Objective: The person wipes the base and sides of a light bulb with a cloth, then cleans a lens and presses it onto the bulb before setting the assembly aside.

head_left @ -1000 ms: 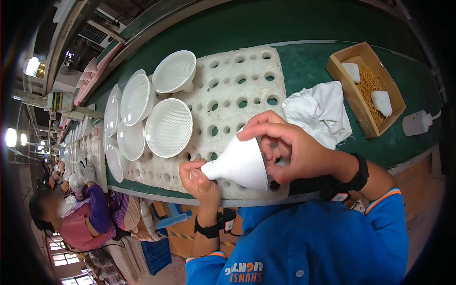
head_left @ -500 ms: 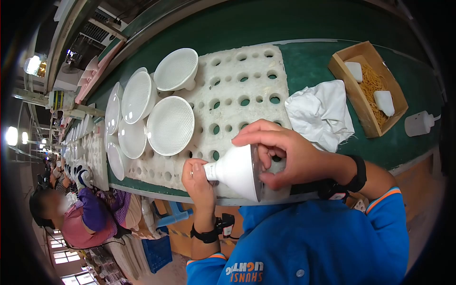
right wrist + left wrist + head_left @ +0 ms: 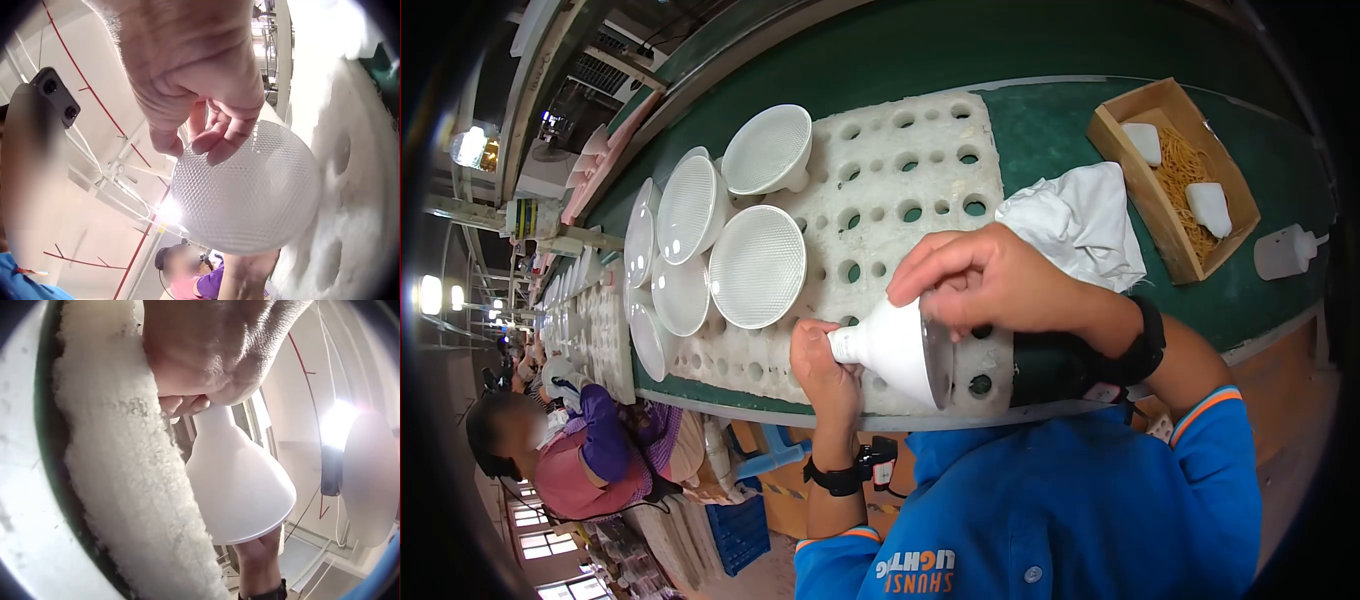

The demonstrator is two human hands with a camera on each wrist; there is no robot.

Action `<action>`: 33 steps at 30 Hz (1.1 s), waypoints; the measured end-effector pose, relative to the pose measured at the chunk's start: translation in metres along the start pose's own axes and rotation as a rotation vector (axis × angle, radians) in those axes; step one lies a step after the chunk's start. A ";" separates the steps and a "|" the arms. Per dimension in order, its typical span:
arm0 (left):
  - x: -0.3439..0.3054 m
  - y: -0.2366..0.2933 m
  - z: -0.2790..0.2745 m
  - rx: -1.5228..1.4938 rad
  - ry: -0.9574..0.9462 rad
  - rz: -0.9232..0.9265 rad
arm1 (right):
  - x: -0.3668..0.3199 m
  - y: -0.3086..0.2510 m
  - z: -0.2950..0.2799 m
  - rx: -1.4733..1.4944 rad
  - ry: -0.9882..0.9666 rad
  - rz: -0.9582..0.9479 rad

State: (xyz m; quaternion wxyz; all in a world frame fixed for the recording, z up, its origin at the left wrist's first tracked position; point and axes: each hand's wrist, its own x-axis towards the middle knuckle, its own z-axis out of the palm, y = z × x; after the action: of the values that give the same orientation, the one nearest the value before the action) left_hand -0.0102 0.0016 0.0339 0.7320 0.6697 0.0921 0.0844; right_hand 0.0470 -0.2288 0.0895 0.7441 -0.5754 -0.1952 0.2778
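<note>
My left hand (image 3: 825,370) grips the neck of a white lamp (image 3: 890,345), and my right hand (image 3: 1000,285) has its bent fingers on the rim. The lamp lies sideways between them, by the near edge of the foam board (image 3: 875,190). I take this as fitting or checking its face; next probably calls for a steady neck and even rim pressure.

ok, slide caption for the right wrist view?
Right hand curled at a reflector bulb, its textured lens facing the camera.
</note>
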 end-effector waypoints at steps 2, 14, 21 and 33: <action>0.002 -0.004 0.000 0.014 0.007 0.022 | 0.003 -0.001 -0.001 0.095 0.014 0.074; 0.009 0.007 0.012 0.074 0.044 -0.095 | -0.006 -0.011 0.007 -0.365 -0.060 -0.167; 0.015 0.007 0.011 0.046 0.016 -0.134 | 0.005 -0.010 0.000 -0.302 -0.076 -0.138; 0.017 0.008 0.014 0.078 0.033 -0.136 | 0.004 -0.008 -0.003 -0.180 -0.085 -0.088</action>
State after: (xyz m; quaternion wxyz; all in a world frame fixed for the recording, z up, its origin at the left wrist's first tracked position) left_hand 0.0092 -0.0067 0.0426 0.7078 0.6884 0.1528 0.0418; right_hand 0.0537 -0.2301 0.0961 0.6920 -0.6183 -0.2759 0.2503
